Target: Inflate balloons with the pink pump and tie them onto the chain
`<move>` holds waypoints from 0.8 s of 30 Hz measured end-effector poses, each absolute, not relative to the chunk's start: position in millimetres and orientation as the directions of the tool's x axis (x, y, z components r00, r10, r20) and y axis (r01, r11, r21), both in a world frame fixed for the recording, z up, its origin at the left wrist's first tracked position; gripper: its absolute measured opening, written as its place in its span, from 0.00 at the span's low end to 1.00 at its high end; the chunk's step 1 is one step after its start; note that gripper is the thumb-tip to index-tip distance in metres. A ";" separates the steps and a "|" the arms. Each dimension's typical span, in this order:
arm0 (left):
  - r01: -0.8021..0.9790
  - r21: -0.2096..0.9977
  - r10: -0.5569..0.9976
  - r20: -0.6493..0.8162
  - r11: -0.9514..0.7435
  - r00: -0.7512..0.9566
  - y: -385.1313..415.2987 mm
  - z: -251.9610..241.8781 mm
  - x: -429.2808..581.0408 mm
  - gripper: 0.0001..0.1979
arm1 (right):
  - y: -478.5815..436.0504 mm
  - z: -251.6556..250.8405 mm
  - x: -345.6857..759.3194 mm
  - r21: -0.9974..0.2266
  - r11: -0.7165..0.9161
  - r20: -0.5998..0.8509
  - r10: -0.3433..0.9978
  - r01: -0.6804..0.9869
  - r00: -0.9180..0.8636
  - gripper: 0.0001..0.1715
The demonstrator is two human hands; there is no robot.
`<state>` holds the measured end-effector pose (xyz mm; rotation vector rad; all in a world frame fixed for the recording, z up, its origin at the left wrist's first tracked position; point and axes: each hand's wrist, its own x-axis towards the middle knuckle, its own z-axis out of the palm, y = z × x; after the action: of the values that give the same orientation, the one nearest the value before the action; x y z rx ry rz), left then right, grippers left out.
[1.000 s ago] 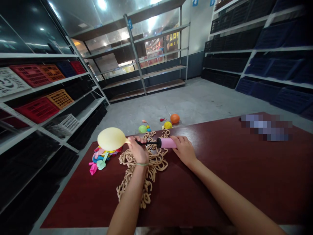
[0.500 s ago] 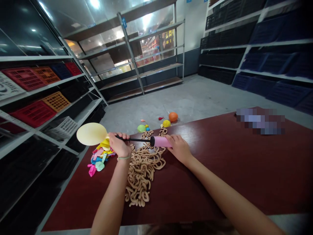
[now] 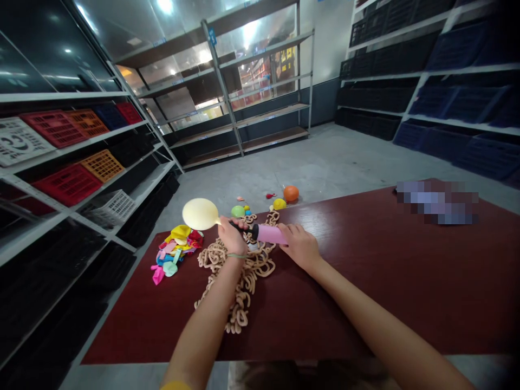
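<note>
A hand-held balloon pump with a pink barrel (image 3: 270, 234) lies level between my two hands. My right hand (image 3: 299, 246) is wrapped round the barrel's right end. My left hand (image 3: 232, 236) is closed on the pump's black end, with the neck of a pale yellow balloon (image 3: 200, 213) at its fingers. The balloon is partly inflated and points left. Beneath the pump and my left forearm lies a heap of tan cord (image 3: 239, 314), partly hidden. Left of it sits a pile of limp coloured balloons (image 3: 173, 252).
The dark red table (image 3: 365, 281) bears all this, with a blurred-out object (image 3: 436, 202) at its far right. On the floor past it lie an orange balloon (image 3: 291, 193), a yellow one (image 3: 279, 204) and a green one (image 3: 238, 211). Shelves with crates (image 3: 101, 165) stand around.
My left hand has moved right toward my right hand, carrying the pale yellow balloon. The black rod between the hands, long before, is now pushed into the pink barrel.
</note>
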<state>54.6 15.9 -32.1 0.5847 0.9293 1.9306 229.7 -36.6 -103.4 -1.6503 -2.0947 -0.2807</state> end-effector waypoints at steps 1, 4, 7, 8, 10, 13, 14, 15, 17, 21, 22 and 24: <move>-0.501 0.799 0.872 0.057 -0.331 -0.486 18.2 -22.6 41.5 0.10 | -36.5 -103.5 228.7 -0.119 0.267 0.471 0.863 0.956 -0.183 0.28; -0.462 0.804 0.862 0.118 -0.374 -0.493 25.4 6.8 4.1 0.10 | -34.8 -104.9 226.1 -0.127 0.269 0.475 0.861 0.955 -0.180 0.29; -0.442 0.794 0.826 0.129 -0.417 -0.549 32.0 22.2 -12.1 0.11 | -32.6 -106.7 225.1 -0.142 0.266 0.472 0.865 0.953 -0.171 0.29; -0.442 0.786 0.813 0.126 -0.432 -0.569 33.7 22.3 -10.4 0.11 | -32.0 -107.2 225.4 -0.152 0.260 0.472 0.867 0.954 -0.161 0.28; -0.454 0.769 0.795 0.114 -0.450 -0.596 35.5 14.9 3.4 0.12 | -31.2 -108.0 226.6 -0.173 0.234 0.475 0.870 0.957 -0.128 0.26; -0.491 0.764 0.815 0.078 -0.419 -0.574 32.3 -8.6 40.9 0.13 | -31.0 -108.1 229.5 -0.181 0.196 0.479 0.873 0.964 -0.088 0.24; -0.502 0.769 0.831 0.066 -0.395 -0.552 29.8 -17.4 54.2 0.13 | -31.3 -107.8 230.4 -0.175 0.193 0.478 0.874 0.965 -0.088 0.24; -0.512 0.772 0.843 0.057 -0.377 -0.535 26.9 -25.8 66.0 0.13 | -31.8 -107.3 231.1 -0.168 0.196 0.476 0.874 0.966 -0.094 0.24; -0.529 0.769 0.857 0.046 -0.358 -0.513 21.1 -38.5 81.6 0.14 | -33.2 -106.1 231.9 -0.156 0.206 0.473 0.874 0.966 -0.110 0.24; -0.540 0.779 0.885 0.040 -0.319 -0.464 15.7 -38.5 66.7 0.15 | -35.8 -104.9 229.7 -0.122 0.255 0.456 0.873 0.959 -0.174 0.25; -0.531 0.786 0.887 0.046 -0.316 -0.459 16.3 -32.9 54.0 0.15 | -36.0 -105.1 228.5 -0.113 0.271 0.451 0.871 0.956 -0.194 0.26; -0.506 0.796 0.880 0.069 -0.333 -0.470 19.9 -17.6 23.5 0.14 | -35.7 -106.3 225.9 -0.104 0.294 0.450 0.866 0.950 -0.219 0.26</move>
<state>23.5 19.9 -17.6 0.6323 0.9056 1.9196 225.9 -35.7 -106.3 -1.6232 -2.1459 -0.2688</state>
